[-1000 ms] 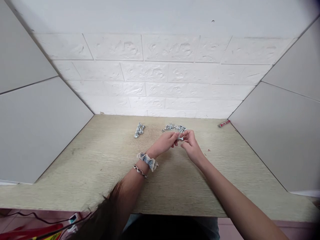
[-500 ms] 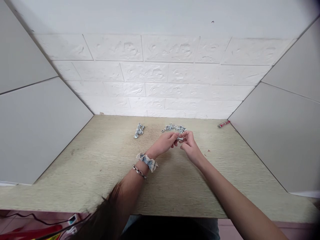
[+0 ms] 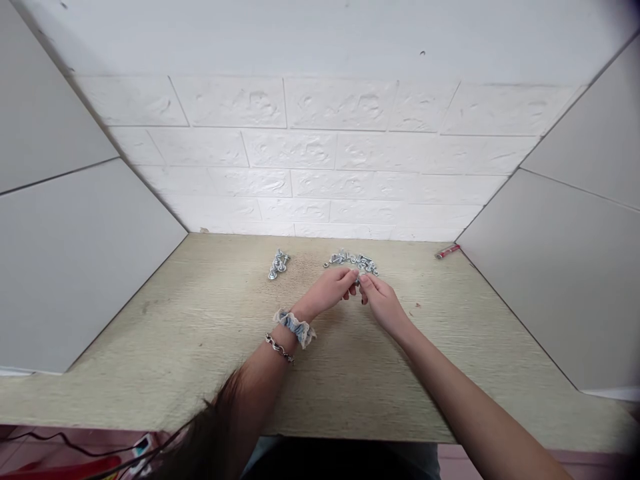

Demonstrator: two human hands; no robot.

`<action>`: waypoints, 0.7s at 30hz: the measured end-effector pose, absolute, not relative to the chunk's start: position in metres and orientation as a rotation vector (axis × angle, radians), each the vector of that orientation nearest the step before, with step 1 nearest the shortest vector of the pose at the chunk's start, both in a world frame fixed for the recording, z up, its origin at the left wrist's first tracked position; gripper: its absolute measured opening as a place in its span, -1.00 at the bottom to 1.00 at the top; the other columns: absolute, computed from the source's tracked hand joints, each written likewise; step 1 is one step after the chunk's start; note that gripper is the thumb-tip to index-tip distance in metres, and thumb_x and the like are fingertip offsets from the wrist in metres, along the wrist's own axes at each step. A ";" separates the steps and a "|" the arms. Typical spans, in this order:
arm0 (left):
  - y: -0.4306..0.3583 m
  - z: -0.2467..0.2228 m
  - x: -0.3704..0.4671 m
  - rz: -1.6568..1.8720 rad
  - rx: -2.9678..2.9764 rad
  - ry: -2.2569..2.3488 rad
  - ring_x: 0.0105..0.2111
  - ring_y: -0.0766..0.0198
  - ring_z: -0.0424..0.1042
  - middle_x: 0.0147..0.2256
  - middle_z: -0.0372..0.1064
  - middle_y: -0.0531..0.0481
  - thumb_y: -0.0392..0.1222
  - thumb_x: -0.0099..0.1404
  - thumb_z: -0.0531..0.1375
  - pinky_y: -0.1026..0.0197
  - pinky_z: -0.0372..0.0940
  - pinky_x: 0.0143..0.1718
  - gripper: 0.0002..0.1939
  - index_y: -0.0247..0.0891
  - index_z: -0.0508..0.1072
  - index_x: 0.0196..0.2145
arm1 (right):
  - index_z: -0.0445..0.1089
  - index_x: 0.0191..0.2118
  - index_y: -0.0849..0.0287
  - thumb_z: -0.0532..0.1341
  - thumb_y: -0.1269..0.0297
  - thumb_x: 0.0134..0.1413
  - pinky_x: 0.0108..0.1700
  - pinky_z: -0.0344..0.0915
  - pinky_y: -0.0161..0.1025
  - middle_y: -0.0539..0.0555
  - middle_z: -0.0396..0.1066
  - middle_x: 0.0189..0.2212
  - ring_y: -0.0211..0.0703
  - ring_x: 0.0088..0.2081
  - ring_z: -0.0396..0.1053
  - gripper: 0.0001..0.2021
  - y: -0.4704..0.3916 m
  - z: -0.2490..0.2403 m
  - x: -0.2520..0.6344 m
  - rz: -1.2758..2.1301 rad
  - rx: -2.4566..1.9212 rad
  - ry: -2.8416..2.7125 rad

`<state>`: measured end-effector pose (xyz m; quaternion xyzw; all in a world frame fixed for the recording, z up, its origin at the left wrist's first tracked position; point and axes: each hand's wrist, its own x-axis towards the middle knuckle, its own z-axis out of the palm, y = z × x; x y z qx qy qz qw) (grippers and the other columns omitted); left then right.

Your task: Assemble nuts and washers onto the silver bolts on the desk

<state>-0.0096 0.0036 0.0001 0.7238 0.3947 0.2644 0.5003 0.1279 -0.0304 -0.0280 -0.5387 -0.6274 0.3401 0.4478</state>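
Note:
My left hand (image 3: 331, 289) and my right hand (image 3: 381, 298) meet over the middle of the table, both closed around a small silver bolt (image 3: 357, 282). The left fingers pinch one end, while the right thumb and fingers grip the other, covering most of it. Just beyond my hands lies a loose pile of silver bolts, nuts and washers (image 3: 345, 258), partly hidden behind the fingertips. To the left, a smaller group of bolts with washers on them (image 3: 278, 265) lies on the wood.
The pale wooden table (image 3: 200, 333) ends at a white brick-pattern wall (image 3: 315, 150). Grey panels stand at the left (image 3: 90, 260) and right (image 3: 560, 267). A red and silver battery-like cylinder (image 3: 447, 251) lies at the back right corner. A dark cable (image 3: 65, 438) hangs below the front left edge.
My right fingers have closed onto the bolt, which showed between the two hands before. The left hand keeps its pinch. The view has tilted slightly upward.

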 end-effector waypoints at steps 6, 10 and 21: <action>0.002 0.004 -0.009 0.691 1.521 0.836 -0.57 0.45 0.14 -0.56 0.15 0.08 -0.13 0.20 0.03 0.37 0.05 -0.57 -0.79 -0.32 0.23 -0.49 | 0.22 -0.50 0.17 -0.07 -0.06 0.13 -0.40 0.10 -0.27 0.01 0.26 -0.55 -0.20 -0.47 0.19 -0.58 -0.033 -0.024 0.127 0.793 -1.361 -1.549; 0.002 0.008 -0.013 0.678 1.491 0.806 -0.52 0.46 0.16 -0.46 0.23 0.05 -0.14 0.16 0.11 0.39 0.07 -0.52 -0.82 -0.34 0.30 -0.41 | 0.20 -0.51 0.17 -0.08 -0.08 0.13 -0.41 0.08 -0.27 0.00 0.23 -0.56 -0.20 -0.47 0.17 -0.57 -0.033 -0.023 0.128 0.789 -1.375 -1.535; 0.002 0.009 -0.013 0.729 1.555 0.865 -0.49 0.41 0.21 -0.47 0.25 0.04 -0.17 0.15 0.09 0.36 0.11 -0.48 -0.83 -0.33 0.34 -0.37 | 0.12 -0.32 0.12 0.07 0.26 -0.03 -0.37 0.11 -0.30 -0.05 0.20 -0.44 -0.24 -0.41 0.18 -0.88 -0.031 -0.028 0.130 0.826 -1.242 -1.454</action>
